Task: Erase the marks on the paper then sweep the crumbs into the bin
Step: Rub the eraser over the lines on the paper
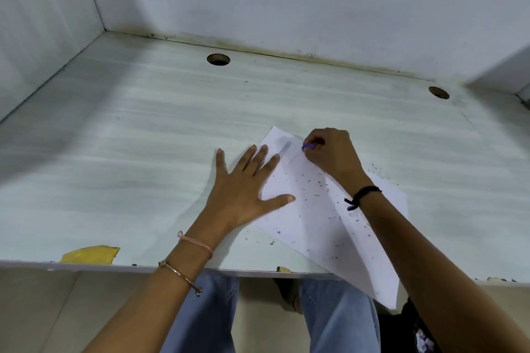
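- You are seated at a pale, wood-grained desk (143, 137), looking down at both your hands. White walls close it in at the back and on both sides.
- A white sheet of paper (315, 226) lies at a slant on the desk, right of the middle. Its far corner points away from you, and its near corner hangs over the desk's front edge above your lap.
- Your left hand (243, 183) lies flat, fingers straight and spread. The palm rests on the desk. The thumb and the longer fingertips press on the paper's left edge, and the little finger lies on bare desk.
- Your right hand (332, 152) is at the paper's far corner, fingers curled and pinching a small purple eraser (308, 147) held low against the sheet.
- A faint grey mark (285, 146) shows on the paper just left of the eraser.
- Small dark crumbs (312, 183) are scattered over the middle and near part of the paper. A few lie on the desk beside its edges.
- A black band (364, 195) circles your right wrist. A pink cord (198, 243) and a thin metal bangle (179, 274) sit on your left forearm.
- Two round holes (218, 59) are cut in the far side of the desk, one left of the middle and one far right.
- A yellow patch (90, 254) lies at the desk's front edge, to your left.
- Your blue jeans (338, 318) show below the desk.
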